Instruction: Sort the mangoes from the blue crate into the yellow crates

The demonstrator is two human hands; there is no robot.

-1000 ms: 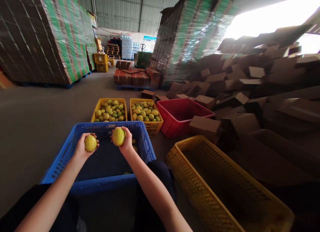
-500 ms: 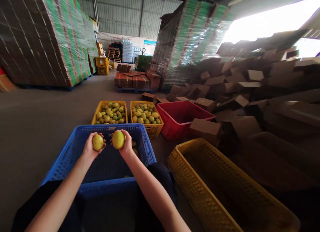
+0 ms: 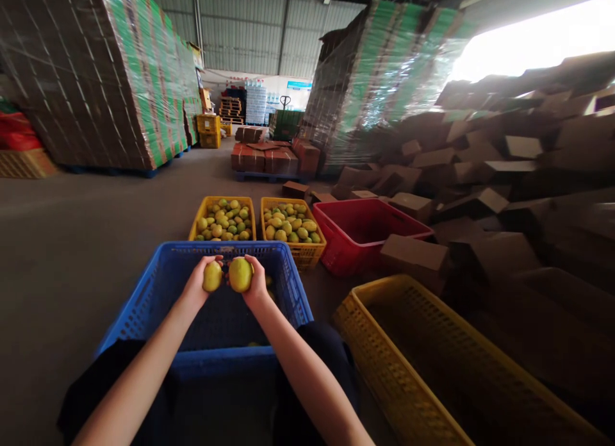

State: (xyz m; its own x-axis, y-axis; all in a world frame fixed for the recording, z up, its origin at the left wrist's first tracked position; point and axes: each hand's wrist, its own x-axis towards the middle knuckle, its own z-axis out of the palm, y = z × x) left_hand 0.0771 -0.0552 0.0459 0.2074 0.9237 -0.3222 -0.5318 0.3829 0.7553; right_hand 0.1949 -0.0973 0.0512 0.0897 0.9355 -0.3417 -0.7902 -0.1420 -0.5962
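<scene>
Above the blue crate (image 3: 225, 353), my left hand (image 3: 196, 286) is wrapped round a smooth, rounded yellow-green fruit (image 3: 212, 277). A slightly bigger yellow-green fruit (image 3: 241, 275) sits in my right hand (image 3: 257, 283), close beside the first. The fingers curl behind both fruits and are partly hidden. Inside the blue crate, a few fruits show along the right side, partly covered by my right hand and forearm. Just beyond it stand a left yellow crate (image 3: 196, 225) and a right yellow crate (image 3: 307, 257), both heaped with yellow and green fruits.
A red crate (image 3: 331, 247) stands to the right of the yellow ones. A long yellow crate (image 3: 384, 350) lies by my right knee. Cardboard boxes (image 3: 418, 254) pile up along the right. Wrapped pallet stacks (image 3: 158, 81) and a low pallet of flat cartons (image 3: 264, 161) stand farther back.
My hands have come closer together, bringing the two fruits nearly side by side. The left fruit has turned a little in my hand. The whole view has shifted slightly to the left.
</scene>
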